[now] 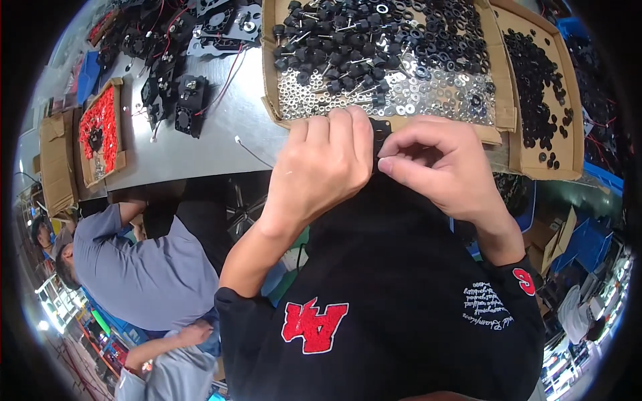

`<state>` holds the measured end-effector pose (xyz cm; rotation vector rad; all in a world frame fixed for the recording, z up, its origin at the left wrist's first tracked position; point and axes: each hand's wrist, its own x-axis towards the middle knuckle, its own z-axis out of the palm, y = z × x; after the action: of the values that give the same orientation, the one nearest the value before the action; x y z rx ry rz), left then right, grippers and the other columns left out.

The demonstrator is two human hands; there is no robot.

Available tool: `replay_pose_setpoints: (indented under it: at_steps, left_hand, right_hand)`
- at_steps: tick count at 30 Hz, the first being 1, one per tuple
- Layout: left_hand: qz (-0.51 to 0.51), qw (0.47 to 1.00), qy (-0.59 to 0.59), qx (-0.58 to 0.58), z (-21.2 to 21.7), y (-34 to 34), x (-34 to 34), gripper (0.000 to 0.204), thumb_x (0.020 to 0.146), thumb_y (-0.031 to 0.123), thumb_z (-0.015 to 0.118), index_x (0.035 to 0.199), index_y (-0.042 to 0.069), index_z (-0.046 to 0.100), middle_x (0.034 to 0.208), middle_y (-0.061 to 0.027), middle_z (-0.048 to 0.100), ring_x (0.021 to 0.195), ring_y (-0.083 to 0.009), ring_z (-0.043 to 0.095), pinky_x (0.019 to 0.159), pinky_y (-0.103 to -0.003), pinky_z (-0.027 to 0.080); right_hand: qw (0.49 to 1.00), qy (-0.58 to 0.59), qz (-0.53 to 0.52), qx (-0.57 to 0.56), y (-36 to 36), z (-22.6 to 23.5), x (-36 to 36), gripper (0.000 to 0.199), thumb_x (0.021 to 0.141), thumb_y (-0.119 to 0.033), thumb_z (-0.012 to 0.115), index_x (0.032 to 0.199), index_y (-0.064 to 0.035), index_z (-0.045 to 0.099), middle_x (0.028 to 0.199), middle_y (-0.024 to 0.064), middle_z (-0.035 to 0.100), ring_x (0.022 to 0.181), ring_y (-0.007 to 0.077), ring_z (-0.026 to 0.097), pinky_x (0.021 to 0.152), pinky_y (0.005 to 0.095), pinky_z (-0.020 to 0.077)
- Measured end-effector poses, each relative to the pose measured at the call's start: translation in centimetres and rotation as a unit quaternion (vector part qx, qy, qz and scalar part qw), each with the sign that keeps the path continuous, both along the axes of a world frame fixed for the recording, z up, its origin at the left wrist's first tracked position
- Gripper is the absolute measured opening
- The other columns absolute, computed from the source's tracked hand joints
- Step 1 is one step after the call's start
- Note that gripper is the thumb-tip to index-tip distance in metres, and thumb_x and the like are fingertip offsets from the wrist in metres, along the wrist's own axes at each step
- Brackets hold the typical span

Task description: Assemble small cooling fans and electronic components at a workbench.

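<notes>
My left hand and my right hand meet at the near edge of the grey table. Between them sits a small flat black part, mostly hidden. The left hand's fingers curl over its left side. The right hand's thumb and forefinger pinch its right edge. Just beyond the hands lies a cardboard tray filled with black knob-headed screws and silver washers.
A second cardboard tray at the right holds black rings. Black fan units with red wires lie at the upper left, near a box of red parts. A person in a grey shirt bends at the lower left.
</notes>
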<state>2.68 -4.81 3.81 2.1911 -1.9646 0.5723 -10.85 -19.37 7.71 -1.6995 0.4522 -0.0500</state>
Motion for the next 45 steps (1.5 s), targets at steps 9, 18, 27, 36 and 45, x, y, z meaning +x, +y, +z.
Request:
replay_pose_setpoints:
  at_steps: [9, 18, 27, 36, 45]
  left_hand:
    - [0.008, 0.999, -0.044, -0.004, -0.4, -0.2, -0.2, 0.016, 0.08, 0.009, 0.058, 0.091, -0.003, 0.061, 0.072, -0.0046, 0.052, 0.06, -0.0143, 0.049, 0.054, -0.027, 0.041]
    - [0.008, 0.997, -0.013, -0.073, -0.1, 1.2, 0.1, 0.021, 0.081, 0.012, 0.059, 0.094, -0.004, 0.061, 0.075, -0.0074, 0.054, 0.062, -0.017, 0.052, 0.055, -0.028, 0.042]
    - [0.052, 0.996, 0.07, 0.035, 0.6, 5.7, -0.1, 0.056, 0.076, 0.042, 0.069, 0.106, -0.003, 0.059, 0.086, -0.0111, 0.061, 0.07, -0.0242, 0.06, 0.065, -0.032, 0.05]
    - [0.079, 0.987, 0.109, 0.082, 0.5, 6.8, 1.0, 0.052, 0.066, 0.034, 0.076, 0.1, 0.0, 0.057, 0.077, -0.0073, 0.054, 0.066, -0.0232, 0.059, 0.062, -0.033, 0.048]
    - [0.059, 0.992, 0.092, 0.068, 1.5, 6.1, 1.3, 0.047, 0.068, 0.035, 0.075, 0.097, 0.001, 0.057, 0.076, -0.0065, 0.054, 0.064, -0.0226, 0.058, 0.06, -0.032, 0.048]
  right_hand:
    - [0.995, 0.046, -0.012, 0.088, -0.3, -1.1, 0.8, 0.009, 0.086, -0.001, 0.068, 0.092, 0.0028, 0.063, 0.074, -0.0018, 0.058, 0.064, 0.0028, 0.054, 0.057, 0.0173, 0.0443]
    - [0.997, -0.067, -0.021, 0.025, -0.6, 0.0, 1.0, 0.016, 0.088, -0.009, 0.069, 0.099, -0.0009, 0.059, 0.077, -0.0027, 0.055, 0.068, 0.0032, 0.053, 0.059, 0.0189, 0.0405]
    - [0.87, -0.164, 0.158, -0.436, 0.3, -2.7, 11.1, 0.01, 0.08, -0.01, 0.066, 0.085, -0.0024, 0.068, 0.081, 0.0137, 0.062, 0.078, 0.0334, 0.063, 0.071, 0.0414, 0.0513]
    - [0.811, -0.041, 0.24, -0.532, 1.5, -2.4, 13.2, 0.011, 0.075, -0.006, 0.061, 0.075, 0.0032, 0.067, 0.08, 0.0178, 0.064, 0.079, 0.0374, 0.065, 0.073, 0.0445, 0.0531]
    - [0.844, -0.012, 0.245, -0.477, 0.3, -0.6, 13.4, 0.014, 0.067, -0.007, 0.063, 0.072, 0.0059, 0.063, 0.068, 0.0238, 0.061, 0.065, 0.0374, 0.062, 0.063, 0.0407, 0.052]
